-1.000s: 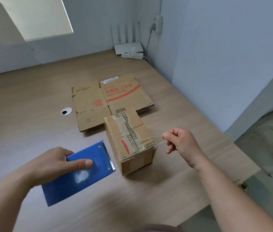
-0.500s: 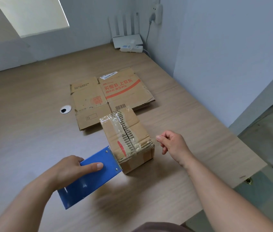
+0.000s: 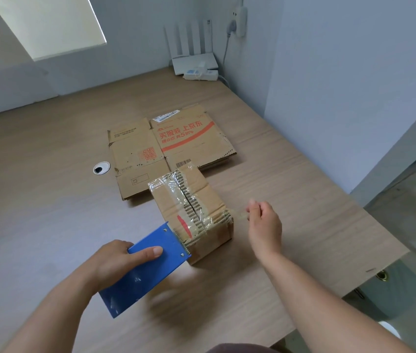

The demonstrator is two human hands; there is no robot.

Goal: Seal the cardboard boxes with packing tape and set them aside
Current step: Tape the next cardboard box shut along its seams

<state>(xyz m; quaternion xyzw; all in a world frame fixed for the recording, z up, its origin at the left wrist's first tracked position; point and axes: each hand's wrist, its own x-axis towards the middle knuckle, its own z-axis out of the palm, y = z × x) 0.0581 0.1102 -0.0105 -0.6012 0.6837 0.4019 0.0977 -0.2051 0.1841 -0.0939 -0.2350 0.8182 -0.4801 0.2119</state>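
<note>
Head view, nearest the table's [image 3: 49, 225] near edge: the left hand [image 3: 115, 261] grips a blue tape dispenser [image 3: 145, 270], fingers wrapped round its far side and thumb laid flat along the top, with the toothed end touching the near top corner of the cardboard box [image 3: 196, 212]. The step looks like running a strip crosswise over the box's near end. To do it well, keep the strip taut and level, lower both ends together so it lands without wrinkles, rub it down over both side walls, then twist the teeth to cut it cleanly. The box seems light, so pull evenly or it will skid. Just off the box's right side the right hand [image 3: 265, 225] is closed in a pinch — thumb and forefinger hold the free end of the clear tape [image 3: 243, 214], the other fingers loosely curled, touching nothing else. The box stands about mid-table, toward the right edge, its top seam already glossy with tape. Touching its far end lie the flattened boxes [image 3: 171, 149], stacked, with a cable hole [image 3: 101, 168] to their left — and a white router [image 3: 194, 62] sits in the far right corner.
</note>
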